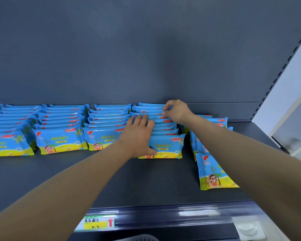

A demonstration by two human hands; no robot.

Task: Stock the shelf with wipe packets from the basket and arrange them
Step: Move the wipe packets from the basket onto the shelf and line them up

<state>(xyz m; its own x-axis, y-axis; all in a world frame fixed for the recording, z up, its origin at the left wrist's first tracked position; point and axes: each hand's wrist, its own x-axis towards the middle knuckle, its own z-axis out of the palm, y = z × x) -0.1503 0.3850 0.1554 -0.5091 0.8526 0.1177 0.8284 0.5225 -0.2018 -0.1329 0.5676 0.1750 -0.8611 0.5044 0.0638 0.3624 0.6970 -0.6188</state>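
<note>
Blue and yellow wipe packets stand in several front-to-back rows on the dark shelf (146, 185). My left hand (139, 136) lies on the row of packets (167, 143) in the middle, fingers spread over the tops and thumb against the front packet's face. My right hand (176, 111) reaches to the back of the same row and pinches the top edge of a rear packet (151, 106). A looser row (214, 171) leans at the right, partly hidden by my right forearm. Only a grey rim of the basket (139, 238) shows at the bottom edge.
Three more packet rows (59, 141) fill the shelf to the left. The shelf's back panel (146, 58) rises behind them. A slotted upright (281, 70) bounds the right side. A yellow price label (97, 223) sits on the front rail. Bare shelf lies in front of the rows.
</note>
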